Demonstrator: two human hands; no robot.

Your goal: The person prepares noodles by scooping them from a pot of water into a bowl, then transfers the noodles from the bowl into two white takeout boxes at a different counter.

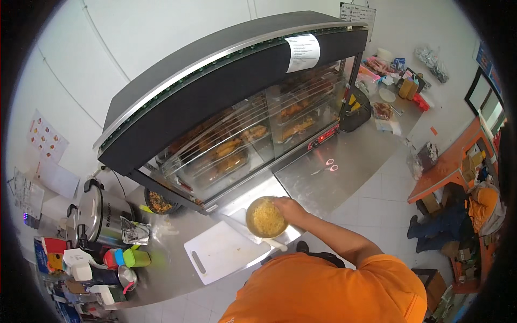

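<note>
My right hand (287, 209) is at the right rim of a round metal bowl (250, 223) that holds yellow shredded food (266, 218); its fingers reach over the rim, and whether they grip it or the food is unclear. My left hand is out of view. Left of the bowl, a white cutting board (224, 252) with a few crumbs lies on the steel counter. A knife with a white handle (276, 244) lies between bowl and board, its blade pointing up and left.
A glass food warmer (226, 161) with fried pieces stands behind the bowl. Scissors (327, 166) lie right of it. At the left are a large steel cooker (109, 214), a black pan of food (159, 202) and a green container (136, 257). Another person (448, 226) is at the far right.
</note>
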